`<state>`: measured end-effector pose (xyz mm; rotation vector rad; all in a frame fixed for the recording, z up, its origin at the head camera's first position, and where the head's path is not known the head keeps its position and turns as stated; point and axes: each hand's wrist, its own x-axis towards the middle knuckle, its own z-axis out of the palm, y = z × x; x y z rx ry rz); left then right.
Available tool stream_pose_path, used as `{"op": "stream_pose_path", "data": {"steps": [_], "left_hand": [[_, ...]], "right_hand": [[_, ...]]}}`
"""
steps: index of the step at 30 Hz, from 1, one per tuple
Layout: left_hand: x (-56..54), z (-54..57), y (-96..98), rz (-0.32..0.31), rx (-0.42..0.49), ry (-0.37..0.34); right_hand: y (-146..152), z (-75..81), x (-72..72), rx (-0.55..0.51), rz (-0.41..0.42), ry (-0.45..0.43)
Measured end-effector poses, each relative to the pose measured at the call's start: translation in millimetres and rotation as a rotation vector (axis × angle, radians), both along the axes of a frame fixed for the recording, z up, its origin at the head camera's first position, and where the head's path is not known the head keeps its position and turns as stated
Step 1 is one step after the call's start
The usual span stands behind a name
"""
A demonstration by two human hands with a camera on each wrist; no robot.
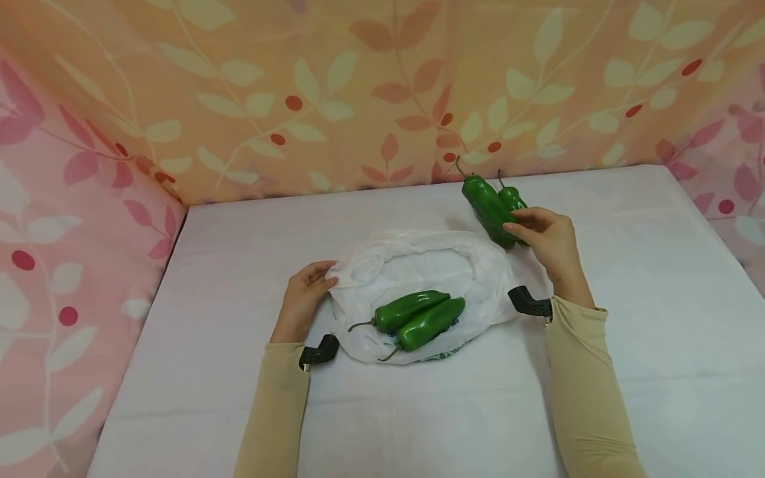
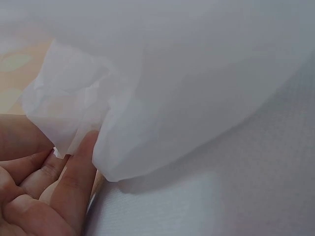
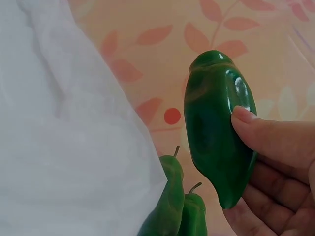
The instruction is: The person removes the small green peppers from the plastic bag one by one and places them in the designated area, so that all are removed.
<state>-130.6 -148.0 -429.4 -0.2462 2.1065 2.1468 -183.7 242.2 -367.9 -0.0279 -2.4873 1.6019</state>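
Note:
In the head view, my left hand (image 1: 305, 295) pinches the left rim of a thin white plastic bag (image 1: 358, 279). The left wrist view shows thumb and fingers at the crumpled edge of that bag (image 2: 147, 113). Two green peppers (image 1: 412, 312) lie side by side within the bag's outline, stems toward the front left. Beyond the bag's back right corner, my right hand (image 1: 552, 245) holds a glossy green pepper (image 3: 216, 123) between thumb and fingers. Two more peppers (image 3: 170, 196) with thin stems show behind it, partly hidden by the bag.
A white cloth covers the table (image 1: 209, 299). Flowered curtains (image 1: 269, 99) stand behind and along both sides, close to the table's edges. Dark camera mounts (image 1: 323, 350) stick out from both wrists near the bag.

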Motion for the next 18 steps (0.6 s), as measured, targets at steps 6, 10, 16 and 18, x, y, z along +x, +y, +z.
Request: {"op": "stream_pose_path", "data": {"steps": [6, 10, 16, 18], "left_hand": [[-1.5, -0.3, 0.1, 0.004, -0.005, 0.003], [-1.8, -0.9, -0.4, 0.003, -0.011, -0.002], [-1.7, -0.1, -0.1, 0.004, -0.007, -0.001], [-1.4, -0.2, 0.0, 0.009, -0.003, -0.003]], "right_hand": [[2.4, -0.1, 0.2, -0.022, -0.05, 0.01], [4.6, -1.2, 0.1, -0.031, -0.076, 0.005], [8.6, -2.8, -0.5, -0.054, -0.114, 0.018], [9.2, -2.9, -0.4, -0.054, -0.125, 0.018]]}}
